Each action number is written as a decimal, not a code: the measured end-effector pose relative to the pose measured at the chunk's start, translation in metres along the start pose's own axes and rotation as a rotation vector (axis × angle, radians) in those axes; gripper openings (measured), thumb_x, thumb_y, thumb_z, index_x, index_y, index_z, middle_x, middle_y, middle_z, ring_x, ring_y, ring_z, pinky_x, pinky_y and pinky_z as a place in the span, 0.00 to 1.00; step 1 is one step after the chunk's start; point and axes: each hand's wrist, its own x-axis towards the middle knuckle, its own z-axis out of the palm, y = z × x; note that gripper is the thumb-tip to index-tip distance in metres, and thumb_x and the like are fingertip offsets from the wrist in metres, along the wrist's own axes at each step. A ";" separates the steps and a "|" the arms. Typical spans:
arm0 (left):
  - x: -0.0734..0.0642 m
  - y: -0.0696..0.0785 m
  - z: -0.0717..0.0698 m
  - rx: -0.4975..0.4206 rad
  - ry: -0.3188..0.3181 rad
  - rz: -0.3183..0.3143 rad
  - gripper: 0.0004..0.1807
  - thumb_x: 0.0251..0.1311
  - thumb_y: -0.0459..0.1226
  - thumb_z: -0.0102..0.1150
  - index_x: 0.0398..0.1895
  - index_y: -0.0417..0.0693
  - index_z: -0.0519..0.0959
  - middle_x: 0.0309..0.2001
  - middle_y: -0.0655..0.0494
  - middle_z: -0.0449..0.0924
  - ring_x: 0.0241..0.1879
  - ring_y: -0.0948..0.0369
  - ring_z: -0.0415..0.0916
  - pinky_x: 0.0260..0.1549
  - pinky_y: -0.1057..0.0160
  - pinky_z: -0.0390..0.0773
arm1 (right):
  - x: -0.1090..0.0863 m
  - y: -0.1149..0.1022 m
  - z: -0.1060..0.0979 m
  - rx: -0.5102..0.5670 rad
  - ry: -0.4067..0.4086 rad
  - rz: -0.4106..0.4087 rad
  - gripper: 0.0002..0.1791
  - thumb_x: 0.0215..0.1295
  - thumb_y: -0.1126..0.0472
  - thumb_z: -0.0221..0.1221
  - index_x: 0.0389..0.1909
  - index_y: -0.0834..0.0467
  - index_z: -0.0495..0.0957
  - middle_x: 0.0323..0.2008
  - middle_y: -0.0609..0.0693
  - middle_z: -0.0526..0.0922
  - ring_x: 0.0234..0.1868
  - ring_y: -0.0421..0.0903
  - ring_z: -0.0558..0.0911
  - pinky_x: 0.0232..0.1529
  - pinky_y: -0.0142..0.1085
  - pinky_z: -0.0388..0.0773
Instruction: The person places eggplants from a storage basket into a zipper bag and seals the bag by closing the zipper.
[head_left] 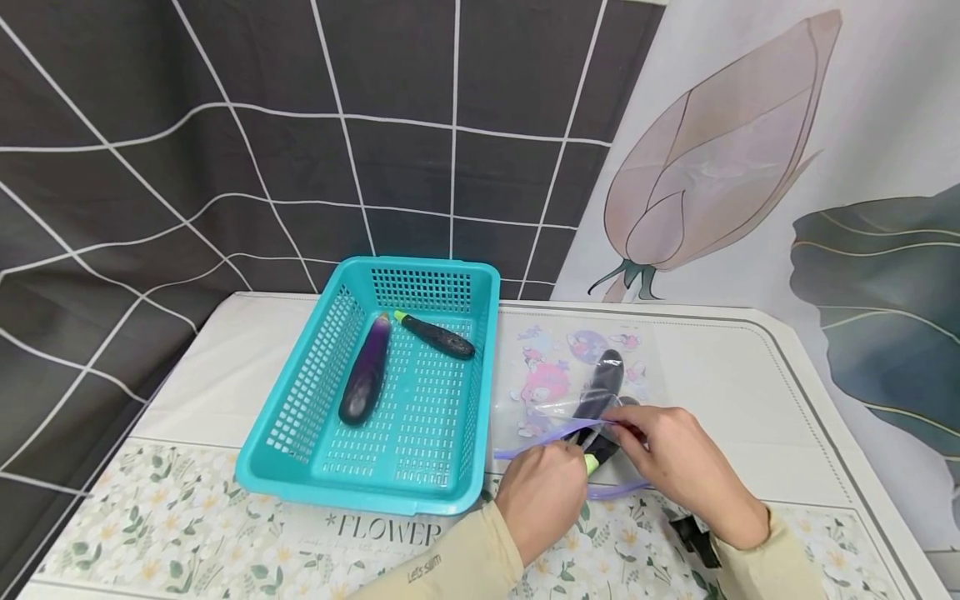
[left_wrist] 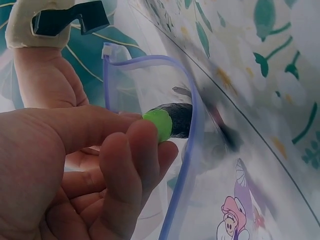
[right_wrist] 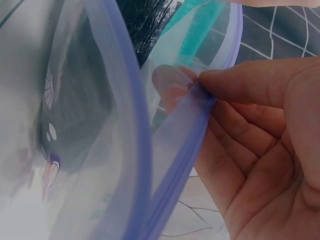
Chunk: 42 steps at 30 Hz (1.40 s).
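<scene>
My left hand [head_left: 543, 496] pinches the bright green stem end of a black, wrinkled eggplant [left_wrist: 181, 120] at the mouth of a clear zip bag [head_left: 517, 417]. The eggplant's dark body reaches in past the purple zip edge. With thumb and index finger, my right hand [right_wrist: 260, 125] pinches the bag's other purple edge [right_wrist: 187, 170], and the mouth gapes between the two edges. A longer dark eggplant [head_left: 604, 379] lies inside the printed bag, which rests on the table.
Left of the bag stands a turquoise basket [head_left: 375, 497] holding a purple eggplant [head_left: 366, 371] and a smaller black one with a green tip [head_left: 437, 336]. A flowered cloth [head_left: 172, 517] covers the table's front. A dark tiled-pattern curtain [head_left: 397, 167] hangs behind.
</scene>
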 end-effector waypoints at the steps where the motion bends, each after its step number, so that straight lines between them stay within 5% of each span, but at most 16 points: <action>1: 0.001 0.000 0.000 0.004 -0.006 0.000 0.06 0.57 0.35 0.66 0.24 0.44 0.81 0.18 0.59 0.75 0.14 0.67 0.71 0.11 0.72 0.69 | 0.000 0.000 0.000 -0.001 -0.001 0.001 0.09 0.59 0.69 0.68 0.38 0.53 0.86 0.25 0.36 0.80 0.19 0.27 0.62 0.19 0.27 0.63; 42: 0.015 0.011 0.015 0.053 -0.117 -0.053 0.05 0.53 0.36 0.71 0.23 0.50 0.84 0.19 0.60 0.78 0.17 0.66 0.73 0.13 0.69 0.71 | 0.000 0.001 0.002 -0.023 0.007 0.004 0.10 0.57 0.71 0.69 0.36 0.52 0.86 0.27 0.38 0.83 0.21 0.27 0.66 0.22 0.27 0.66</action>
